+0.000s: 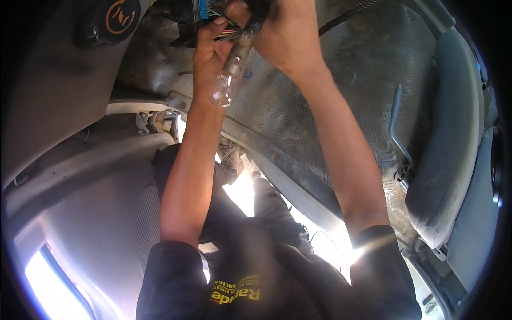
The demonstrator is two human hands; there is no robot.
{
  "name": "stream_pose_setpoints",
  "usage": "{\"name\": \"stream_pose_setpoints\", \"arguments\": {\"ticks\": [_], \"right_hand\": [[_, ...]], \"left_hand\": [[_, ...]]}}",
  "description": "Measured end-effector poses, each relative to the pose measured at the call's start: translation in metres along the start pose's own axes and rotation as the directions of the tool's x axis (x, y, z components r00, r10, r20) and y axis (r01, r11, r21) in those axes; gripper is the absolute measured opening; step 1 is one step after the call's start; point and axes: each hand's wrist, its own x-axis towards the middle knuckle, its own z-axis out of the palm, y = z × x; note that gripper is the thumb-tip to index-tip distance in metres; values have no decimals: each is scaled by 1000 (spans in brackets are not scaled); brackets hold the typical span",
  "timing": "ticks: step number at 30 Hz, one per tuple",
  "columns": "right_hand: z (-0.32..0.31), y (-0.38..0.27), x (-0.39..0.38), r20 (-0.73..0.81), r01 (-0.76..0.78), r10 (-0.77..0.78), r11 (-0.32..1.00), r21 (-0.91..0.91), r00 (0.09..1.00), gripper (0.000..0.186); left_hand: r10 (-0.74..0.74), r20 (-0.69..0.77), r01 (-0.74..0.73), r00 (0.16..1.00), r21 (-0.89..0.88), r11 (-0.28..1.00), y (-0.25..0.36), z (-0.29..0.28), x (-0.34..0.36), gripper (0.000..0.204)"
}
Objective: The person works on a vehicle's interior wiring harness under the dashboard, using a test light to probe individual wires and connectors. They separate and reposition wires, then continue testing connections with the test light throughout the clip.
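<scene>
Both my hands are at the top of the view, close together by a bundle of thin coloured wires (230, 33). My left hand (207, 53) is closed round the wires, its fingertips against them. In my right hand (290, 37) is a tool with a clear rounded end (223, 89) and a metal-looking middle, like a circuit tester. That clear end points down toward me, in front of my left wrist. The tool's dark upper part runs up to the frame's edge, so its tip is out of sight. Left of the wires is a black and blue connector block (194, 16).
I am in a vehicle's footwell with a textured metal floor (362, 80). A grey seat (445, 138) with a bent lever (394, 117) stands at right. The open door panel (90, 186) is at left, below a dashboard part with a round black piece (114, 21). A sill (266, 146) crosses under my arms.
</scene>
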Motion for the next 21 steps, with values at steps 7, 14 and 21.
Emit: {"name": "stream_pose_setpoints", "arguments": {"ticks": [7,14,21], "right_hand": [[-5,10,4,-11,-74,85,914,398,996,9],[-34,-4,8,234,-92,39,971,221,971,7],[-24,-5,5,216,-92,57,984,155,975,9]], "left_hand": [[-89,-35,76,995,-273,959,3,-9,3,28],[-63,-17,59,998,-203,977,1,-13,7,16],[76,-122,-72,990,38,997,-4,-9,4,22]]}}
